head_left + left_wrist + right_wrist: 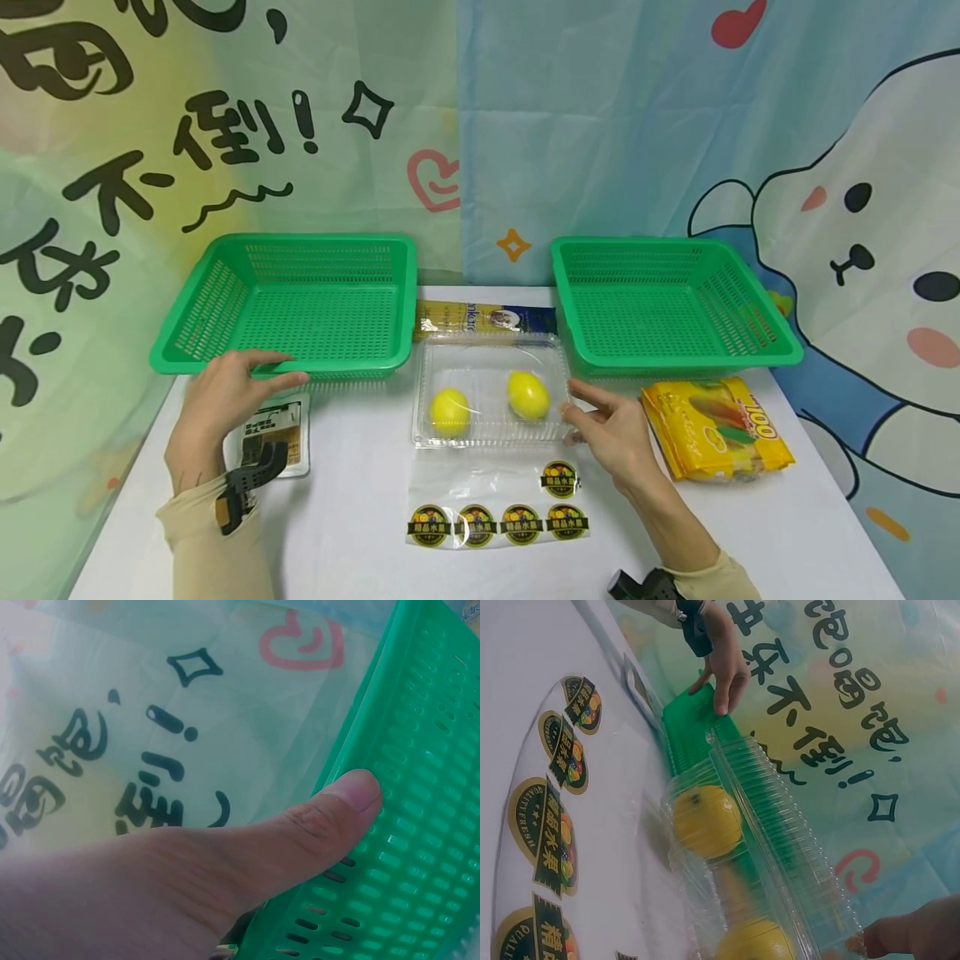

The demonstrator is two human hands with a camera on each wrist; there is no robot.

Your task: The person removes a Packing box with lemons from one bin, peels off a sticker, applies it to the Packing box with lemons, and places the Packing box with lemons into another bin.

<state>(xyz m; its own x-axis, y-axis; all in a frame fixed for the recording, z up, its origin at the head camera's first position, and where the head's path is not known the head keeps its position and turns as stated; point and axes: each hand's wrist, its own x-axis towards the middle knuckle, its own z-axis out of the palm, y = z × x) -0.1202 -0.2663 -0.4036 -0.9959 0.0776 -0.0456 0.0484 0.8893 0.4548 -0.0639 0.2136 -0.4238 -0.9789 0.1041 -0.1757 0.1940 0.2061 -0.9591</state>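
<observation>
A clear plastic clamshell box point(487, 358) with two lemons inside, a left lemon point(450, 412) and a right lemon point(528, 395), sits mid-table. My right hand point(611, 425) pinches its right edge between thumb and fingers; in the right wrist view only part of that hand point(915, 930) shows at the box's end. My left hand point(228, 400) holds the front rim of the left green basket point(285, 367). The left thumb point(330, 817) lies against the basket's slotted wall in the left wrist view, while the other fingers are hidden there.
A second green basket point(675, 362) stands at the back right. Between the baskets lies a gold-and-blue packet point(487, 318). A yellow snack bag point(720, 429) is at right, a white-edged packet point(292, 429) beneath my left hand. In front lies a clear bag point(480, 475) with round black-and-gold labels.
</observation>
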